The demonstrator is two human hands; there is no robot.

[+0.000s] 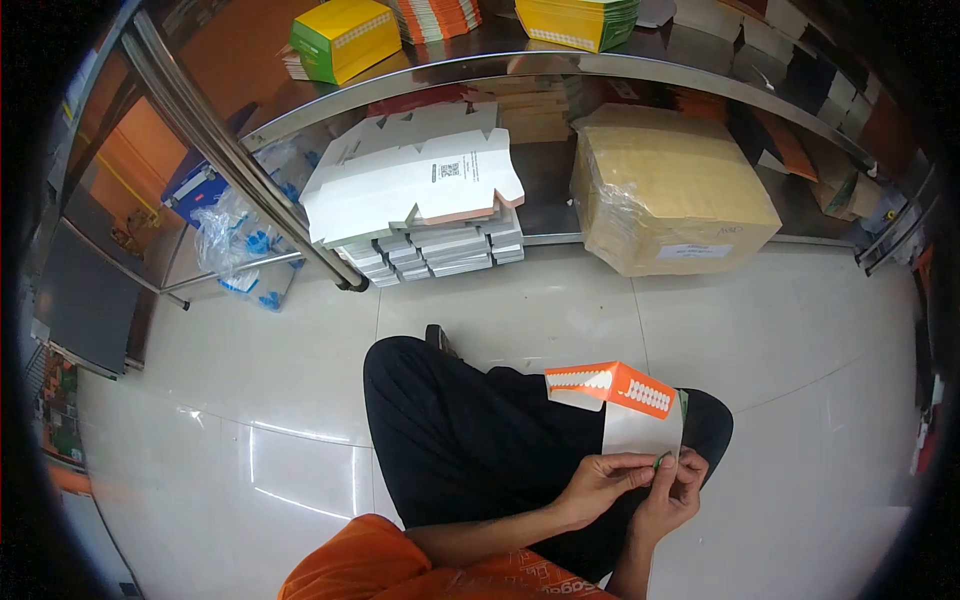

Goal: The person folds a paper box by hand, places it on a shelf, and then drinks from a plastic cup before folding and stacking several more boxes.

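Note:
An orange and white cardboard piece [643,425] with rows of white shapes rests over my right knee, its orange part folded at an angle. My left hand [606,487] pinches the near edge of the piece, where a small green bit shows between the fingers. My right hand [678,488] grips the same edge just beside it, thumb and fingers closed on the card. Both hands are close together, low over my lap. Part of the card's near edge is hidden behind the fingers.
Under a steel shelf [560,60] stand stacked flat white cartons [400,190] and a brown box [670,195] in plastic wrap. Yellow-green packs [345,40] lie on the shelf. Left of the stack are a metal leg and a plastic bag [240,250] with blue things.

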